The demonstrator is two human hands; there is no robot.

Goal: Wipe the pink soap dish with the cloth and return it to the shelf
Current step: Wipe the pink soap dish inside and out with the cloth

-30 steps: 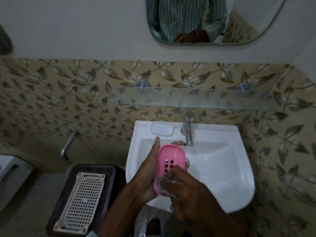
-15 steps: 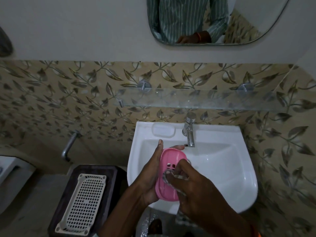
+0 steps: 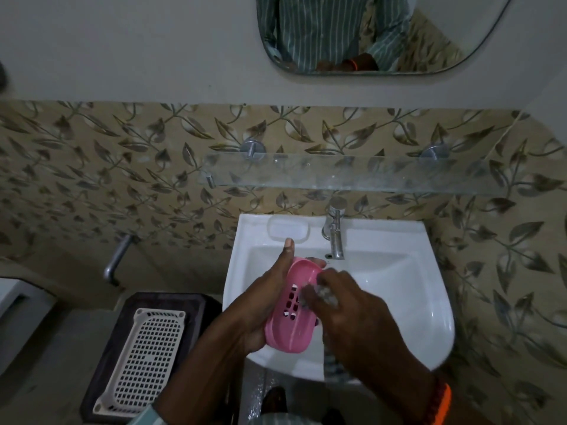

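Two hands are busy over the white sink (image 3: 399, 302). Left hand (image 3: 264, 302) cradles the pink soap dish (image 3: 288, 329) from its left side, thumb stretched up along the rim and fingertips curling round the far end. Right hand (image 3: 346, 305) has its fingers bunched round a small pale cloth (image 3: 319, 291) and presses it into the slotted inside of the dish, which is tilted over the basin. Judging by this, the wiping is in progress; how much of the dish is already clean cannot be told. Left to do: finish wiping, then set the dish on the glass shelf (image 3: 352, 176) above the tap (image 3: 336, 231), which looks bare.
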